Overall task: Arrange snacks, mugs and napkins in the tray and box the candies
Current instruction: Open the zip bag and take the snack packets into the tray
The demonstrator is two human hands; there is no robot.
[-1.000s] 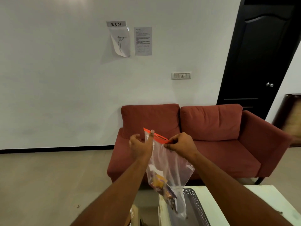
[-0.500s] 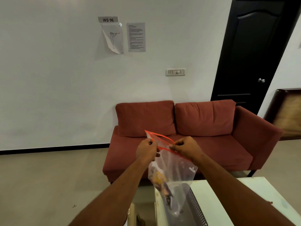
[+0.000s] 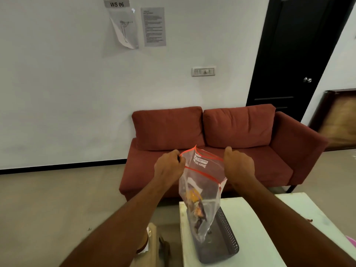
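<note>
A clear zip bag (image 3: 204, 189) with a red seal hangs in the air between my hands, its mouth pulled open. Wrapped snacks (image 3: 195, 205), orange and dark, lie in its lower half. My left hand (image 3: 169, 167) pinches the bag's left rim. My right hand (image 3: 238, 166) holds the right rim, fingers hidden behind the plastic. The bag's bottom dangles over a dark perforated metal tray (image 3: 227, 237) on the white table (image 3: 256, 228).
A red two-seat sofa (image 3: 221, 143) stands just beyond the table against the white wall. A black door (image 3: 296, 54) is at the right. Something brown and beige (image 3: 152, 245) sits on the floor left of the table. A pink object (image 3: 351, 240) peeks in at the table's right edge.
My hands have moved apart and pulled the bag's red seal open. The bag has come lower and closer to the tray as the view tilted down.
</note>
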